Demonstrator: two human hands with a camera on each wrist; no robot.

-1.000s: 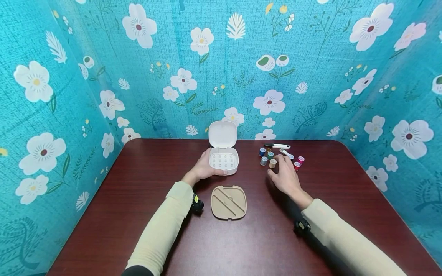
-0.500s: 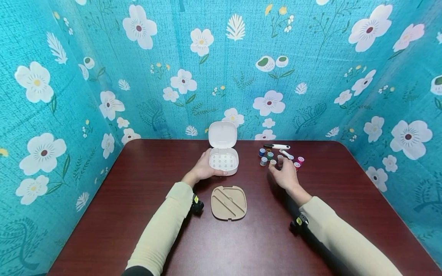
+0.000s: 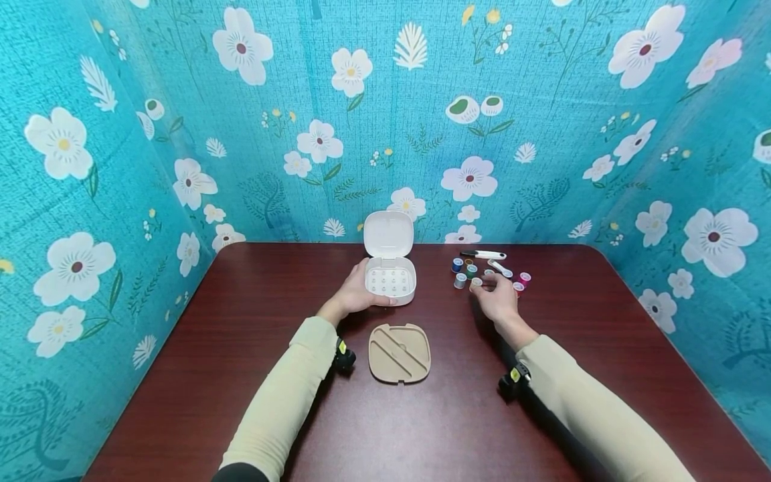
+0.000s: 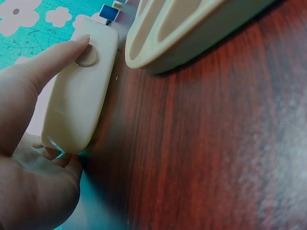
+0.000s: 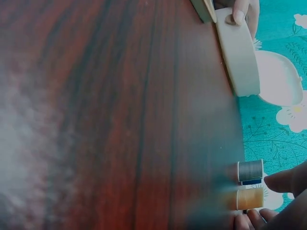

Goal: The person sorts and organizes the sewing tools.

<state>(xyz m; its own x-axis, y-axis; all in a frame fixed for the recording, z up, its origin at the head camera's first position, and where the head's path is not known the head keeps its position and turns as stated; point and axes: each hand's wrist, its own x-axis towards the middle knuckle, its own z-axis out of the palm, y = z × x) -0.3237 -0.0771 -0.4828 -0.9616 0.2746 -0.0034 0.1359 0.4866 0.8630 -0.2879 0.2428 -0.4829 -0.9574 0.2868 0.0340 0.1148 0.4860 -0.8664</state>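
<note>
My left hand (image 3: 355, 292) grips a small white box (image 3: 405, 299) with its lid raised; the thumb lies on the round brown button (image 4: 87, 56) at its front, and the fingers reach round its side. Inside the box is a white floor with rows of short pegs. My right hand (image 3: 498, 301) is at the spools of thread, its thumb and fingers spread around a beige spool (image 5: 250, 198). That spool stands upright on the table, with the thumb near its top and fingertips low beside it. A grey spool (image 3: 460, 281) stands just left of it.
A beige tray (image 3: 391, 361) with slanted grooves lies in front of the box. Blue (image 3: 457, 266), green (image 3: 472, 272) and pink (image 3: 525, 280) spools stand around the right hand. A black-and-white pen-like tool (image 3: 484, 255) lies behind them. A patterned blue curtain (image 3: 385, 134) rises beyond the table.
My right hand has shifted slightly left and its thumb has come round the front of the beige spool. The left hand and the box have stayed put.
</note>
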